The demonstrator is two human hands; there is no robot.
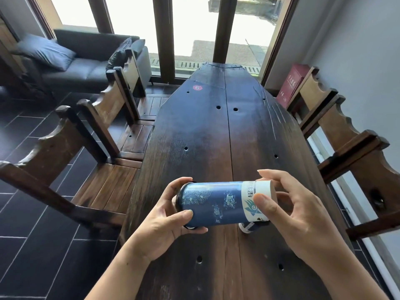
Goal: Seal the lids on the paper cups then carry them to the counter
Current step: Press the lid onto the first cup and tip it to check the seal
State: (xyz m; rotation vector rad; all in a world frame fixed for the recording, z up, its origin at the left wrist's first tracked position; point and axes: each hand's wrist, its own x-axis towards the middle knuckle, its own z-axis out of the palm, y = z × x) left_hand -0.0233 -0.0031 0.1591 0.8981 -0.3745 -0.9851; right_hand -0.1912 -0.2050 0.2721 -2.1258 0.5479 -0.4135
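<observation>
Café or teahouse seating room indicated, rather than private home. Long dark plank worktop (pixel 216 131) marked with round red sticker (pixel 197 87) numbered 6, as in table service. Heavy carved wooden chairs (pixel 65 152) lined along both sides. Dark sofa (pixel 86 66) with cushion (pixel 46 50) set by tall wood-framed windows (pixel 190 24); paved ground seen outside. Floor (pixel 32 213) laid in dark tiles. Logo-printed paper cup (pixel 216 202) seen above worktop.

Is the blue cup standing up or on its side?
On its side: the cup lies sideways between left hand and right hand.
</observation>
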